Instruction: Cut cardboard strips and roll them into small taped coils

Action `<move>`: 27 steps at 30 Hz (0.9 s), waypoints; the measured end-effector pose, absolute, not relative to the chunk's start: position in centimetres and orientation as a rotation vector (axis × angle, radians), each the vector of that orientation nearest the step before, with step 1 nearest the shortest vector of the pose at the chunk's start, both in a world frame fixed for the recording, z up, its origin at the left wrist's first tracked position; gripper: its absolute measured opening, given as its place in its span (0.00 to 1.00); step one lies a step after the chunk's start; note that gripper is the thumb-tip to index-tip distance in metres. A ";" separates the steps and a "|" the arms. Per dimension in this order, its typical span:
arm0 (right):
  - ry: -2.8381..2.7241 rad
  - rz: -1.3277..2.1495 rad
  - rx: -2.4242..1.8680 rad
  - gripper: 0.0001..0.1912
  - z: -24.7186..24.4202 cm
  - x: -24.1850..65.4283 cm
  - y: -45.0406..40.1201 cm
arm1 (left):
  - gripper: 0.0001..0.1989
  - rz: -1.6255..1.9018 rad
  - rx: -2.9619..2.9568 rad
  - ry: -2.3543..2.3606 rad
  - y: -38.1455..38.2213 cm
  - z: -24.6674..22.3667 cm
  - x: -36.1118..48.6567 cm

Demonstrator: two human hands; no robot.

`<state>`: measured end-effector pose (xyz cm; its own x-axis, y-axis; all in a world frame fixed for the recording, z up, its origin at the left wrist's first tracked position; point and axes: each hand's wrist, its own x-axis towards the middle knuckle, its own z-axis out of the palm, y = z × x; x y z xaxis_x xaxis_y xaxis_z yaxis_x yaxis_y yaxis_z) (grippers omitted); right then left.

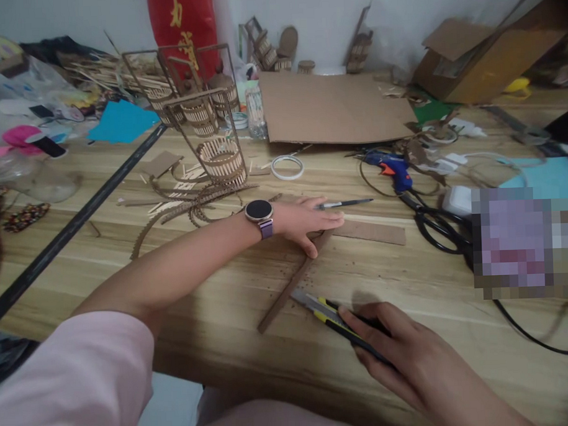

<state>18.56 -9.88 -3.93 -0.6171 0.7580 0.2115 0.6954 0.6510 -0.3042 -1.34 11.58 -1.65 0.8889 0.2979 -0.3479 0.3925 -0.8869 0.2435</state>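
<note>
My left hand (307, 219), with a watch on its wrist, lies on the table with fingers stretched out. Its thumb and fingertips touch the upper end of a narrow brown cardboard strip (286, 289), which slants down toward me. Beyond its fingertips is a wider flat cardboard strip (371, 232), and a pen (349, 203) lies close by the index finger. My right hand (395, 346) is closed around a black and yellow utility knife (331, 315). The blade is out, its tip beside the narrow strip's right edge. Small brown crumbs dot the wood there.
Slatted bucket models (221, 160) with tall frames stand at back left, near ridged cardboard strips (172, 212). A roll of tape (287, 167), a big cardboard sheet (331, 109), a blue glue gun (394, 169) and black scissors (436, 226) lie farther back. A dark bar (79, 220) crosses the left.
</note>
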 end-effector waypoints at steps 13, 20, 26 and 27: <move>-2.634 0.152 -1.026 0.23 -4.4 16.1 -11.4 | 0.49 -0.426 2.751 0.536 11.7 -1.9 -1.1; -2.658 0.093 -0.998 0.24 -5.7 15.7 -11.8 | 0.48 -0.418 2.745 0.532 11.6 -1.8 -1.1; -2.569 0.113 -0.953 0.22 -5.5 15.0 -11.8 | 0.48 -0.391 2.734 0.545 11.6 -1.8 -1.0; -2.593 0.136 -0.934 0.22 -5.0 15.2 -11.7 | 0.47 -0.385 2.744 0.560 11.5 -1.7 -1.1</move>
<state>15.19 -11.65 -4.98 -0.7072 0.6313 0.3183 0.5945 0.7747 -0.2156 -1.09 11.48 -1.67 0.8872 0.3328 -0.3196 0.4173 -0.8742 0.2481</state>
